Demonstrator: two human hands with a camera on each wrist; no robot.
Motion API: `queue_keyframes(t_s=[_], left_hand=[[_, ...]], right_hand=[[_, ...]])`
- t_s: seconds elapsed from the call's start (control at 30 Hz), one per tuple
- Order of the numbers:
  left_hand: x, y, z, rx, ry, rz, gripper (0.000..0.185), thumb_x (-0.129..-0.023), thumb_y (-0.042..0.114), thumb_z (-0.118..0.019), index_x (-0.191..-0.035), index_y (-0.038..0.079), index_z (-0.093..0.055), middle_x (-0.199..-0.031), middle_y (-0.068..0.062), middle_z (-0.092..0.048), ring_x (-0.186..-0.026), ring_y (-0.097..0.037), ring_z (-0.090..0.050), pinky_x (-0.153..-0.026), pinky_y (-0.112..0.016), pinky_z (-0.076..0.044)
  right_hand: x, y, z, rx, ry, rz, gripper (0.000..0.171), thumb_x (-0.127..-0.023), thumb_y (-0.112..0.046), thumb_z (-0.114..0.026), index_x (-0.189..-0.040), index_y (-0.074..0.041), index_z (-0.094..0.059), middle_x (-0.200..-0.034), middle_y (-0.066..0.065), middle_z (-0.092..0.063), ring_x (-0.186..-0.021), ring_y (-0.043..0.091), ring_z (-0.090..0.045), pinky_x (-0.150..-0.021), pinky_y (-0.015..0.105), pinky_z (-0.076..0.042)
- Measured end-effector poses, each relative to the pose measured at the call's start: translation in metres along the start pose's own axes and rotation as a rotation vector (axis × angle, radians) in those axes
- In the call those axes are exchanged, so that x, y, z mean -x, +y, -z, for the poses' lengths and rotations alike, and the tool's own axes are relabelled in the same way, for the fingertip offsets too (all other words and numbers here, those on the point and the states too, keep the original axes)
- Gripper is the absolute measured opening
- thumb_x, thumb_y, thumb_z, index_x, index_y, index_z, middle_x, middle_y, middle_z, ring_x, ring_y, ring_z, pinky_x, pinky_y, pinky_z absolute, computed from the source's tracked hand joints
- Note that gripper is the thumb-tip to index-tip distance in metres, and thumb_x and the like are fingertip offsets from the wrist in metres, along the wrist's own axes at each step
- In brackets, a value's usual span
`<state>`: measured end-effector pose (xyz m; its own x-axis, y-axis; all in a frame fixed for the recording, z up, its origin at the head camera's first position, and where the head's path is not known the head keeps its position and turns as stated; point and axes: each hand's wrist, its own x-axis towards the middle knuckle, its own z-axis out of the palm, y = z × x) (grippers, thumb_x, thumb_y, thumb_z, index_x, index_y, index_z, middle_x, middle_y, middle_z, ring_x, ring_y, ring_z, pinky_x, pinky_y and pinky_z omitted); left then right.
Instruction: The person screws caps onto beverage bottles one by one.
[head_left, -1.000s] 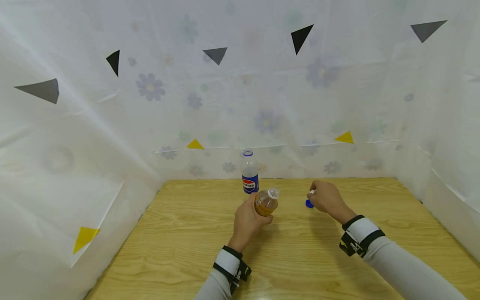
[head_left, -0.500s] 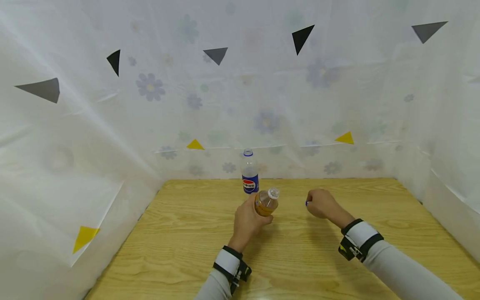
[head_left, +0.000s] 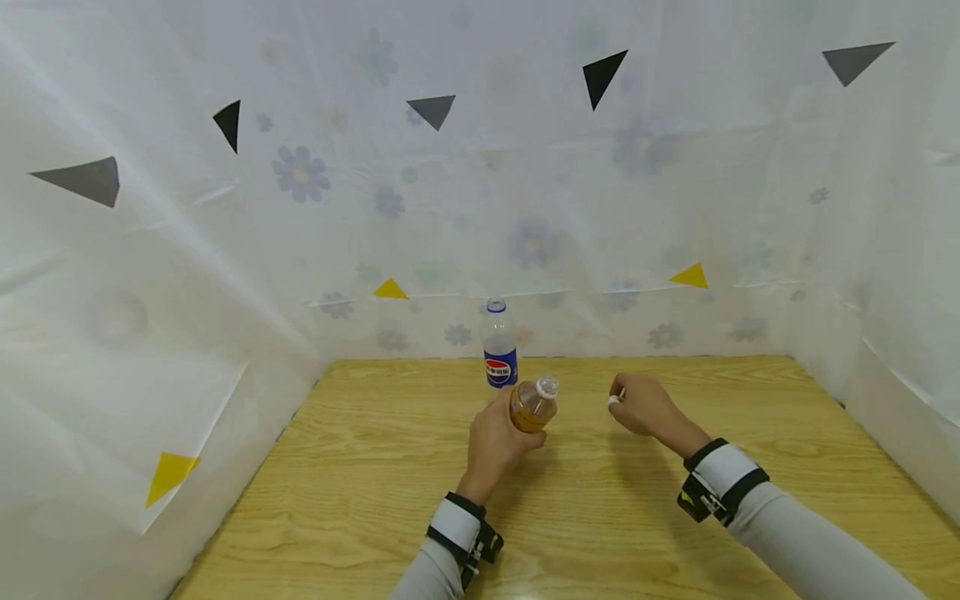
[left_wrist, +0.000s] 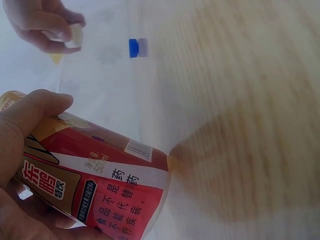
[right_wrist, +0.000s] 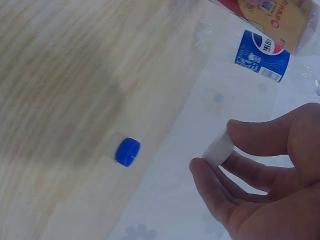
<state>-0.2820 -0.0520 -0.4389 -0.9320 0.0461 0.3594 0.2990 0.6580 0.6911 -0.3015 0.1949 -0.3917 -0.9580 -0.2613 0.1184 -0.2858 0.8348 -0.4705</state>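
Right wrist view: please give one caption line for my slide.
Right hand pinches a white cap; a blue cap lies on the wooden table.

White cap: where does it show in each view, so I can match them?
Head: white cap right of centre, pinched by right hand.
Left wrist: top left.
Right wrist: centre-right, between thumb and fingers.
Shared landmark: tea bottle in left hand.

pepsi bottle [head_left: 499, 343] behind tea bottle [head_left: 533, 404]
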Motion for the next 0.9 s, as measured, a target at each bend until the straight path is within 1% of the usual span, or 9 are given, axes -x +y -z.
queue_keyframes(t_s=[0.1, 0.17, 0.27, 0.33, 0.47, 0.57, 0.7, 0.8, 0.9], left_hand=[[0.0, -0.001, 0.0, 0.002, 0.001, 0.001, 0.07, -0.069, 0.023, -0.092, -0.13, 0.016, -0.061, -0.113, -0.005, -0.073, -0.097, -0.022, -0.07, -0.084, -0.042, -0.057], [0.0, -0.001, -0.001, -0.001, 0.002, 0.002, 0.07, -0.068, 0.024, -0.092, -0.13, 0.016, -0.06, -0.113, -0.005, -0.073, -0.097, -0.022, -0.07, -0.084, -0.041, -0.057], [0.0, -0.002, -0.001, -0.011, -0.002, 0.003, 0.071, -0.069, 0.025, -0.092, -0.132, 0.016, -0.059, -0.114, -0.006, -0.073, -0.098, -0.023, -0.07, -0.084, -0.042, -0.057], [-0.001, -0.002, -0.001, -0.014, -0.004, 0.005, 0.072, -0.069, 0.025, -0.093, -0.132, 0.016, -0.059, -0.115, -0.006, -0.073, -0.099, -0.023, -0.07, -0.085, -0.042, -0.057], [-0.002, -0.001, -0.001, -0.01, -0.006, 0.017, 0.072, -0.07, 0.024, -0.092, -0.133, 0.015, -0.059, -0.117, -0.007, -0.073, -0.101, -0.024, -0.07, -0.088, -0.043, -0.056], [-0.002, -0.001, 0.0, -0.016, -0.002, 0.02, 0.072, -0.07, 0.025, -0.092, -0.133, 0.015, -0.058, -0.115, -0.007, -0.073, -0.099, -0.023, -0.07, -0.087, -0.043, -0.056], [-0.002, 0.0, 0.001, -0.02, -0.004, 0.012, 0.073, -0.07, 0.025, -0.091, -0.134, 0.015, -0.058, -0.114, -0.006, -0.073, -0.098, -0.022, -0.07, -0.086, -0.041, -0.056], [-0.002, 0.0, 0.001, -0.013, -0.005, 0.008, 0.074, -0.069, 0.024, -0.091, -0.135, 0.014, -0.058, -0.114, -0.006, -0.073, -0.097, -0.022, -0.069, -0.085, -0.041, -0.056], [-0.001, 0.0, 0.002, -0.006, -0.001, 0.008, 0.074, -0.069, 0.023, -0.092, -0.134, 0.013, -0.058, -0.113, -0.007, -0.073, -0.096, -0.022, -0.069, -0.083, -0.041, -0.057]], right_hand=[[-0.002, -0.005, 0.003, -0.034, 0.092, 0.03, 0.024, -0.097, -0.011, -0.058, -0.113, 0.007, -0.063, -0.095, 0.02, -0.068, -0.076, 0.027, -0.063, -0.066, 0.043, -0.052], [-0.003, -0.012, 0.007, -0.044, 0.156, 0.057, 0.025, -0.097, -0.011, -0.06, -0.114, 0.006, -0.064, -0.097, 0.02, -0.068, -0.081, 0.029, -0.064, -0.069, 0.045, -0.053], [-0.002, -0.029, 0.019, -0.071, 0.224, 0.091, 0.024, -0.096, -0.012, -0.063, -0.115, 0.004, -0.065, -0.098, 0.019, -0.068, -0.087, 0.032, -0.065, -0.074, 0.049, -0.054], [0.0, -0.043, 0.027, -0.082, 0.25, 0.12, 0.024, -0.097, -0.013, -0.065, -0.115, 0.003, -0.066, -0.099, 0.019, -0.069, -0.089, 0.033, -0.066, -0.076, 0.051, -0.054], [0.005, -0.069, 0.04, -0.11, 0.265, 0.188, 0.023, -0.097, -0.013, -0.066, -0.116, -0.001, -0.067, -0.102, 0.017, -0.069, -0.093, 0.034, -0.068, -0.08, 0.052, -0.055], [0.009, -0.083, 0.041, -0.125, 0.26, 0.233, 0.021, -0.096, -0.011, -0.067, -0.116, -0.003, -0.067, -0.101, 0.015, -0.069, -0.092, 0.031, -0.069, -0.08, 0.05, -0.056], [0.011, -0.095, 0.035, -0.14, 0.256, 0.277, 0.019, -0.094, -0.006, -0.069, -0.113, -0.003, -0.068, -0.097, 0.011, -0.069, -0.087, 0.027, -0.069, -0.077, 0.046, -0.057], [0.012, -0.099, 0.027, -0.144, 0.253, 0.303, 0.019, -0.092, -0.003, -0.07, -0.111, -0.002, -0.069, -0.095, 0.011, -0.069, -0.085, 0.026, -0.069, -0.074, 0.043, -0.058], [0.012, -0.101, 0.02, -0.14, 0.244, 0.307, 0.019, -0.091, -0.001, -0.071, -0.11, -0.002, -0.069, -0.095, 0.011, -0.069, -0.084, 0.026, -0.07, -0.073, 0.041, -0.059]])
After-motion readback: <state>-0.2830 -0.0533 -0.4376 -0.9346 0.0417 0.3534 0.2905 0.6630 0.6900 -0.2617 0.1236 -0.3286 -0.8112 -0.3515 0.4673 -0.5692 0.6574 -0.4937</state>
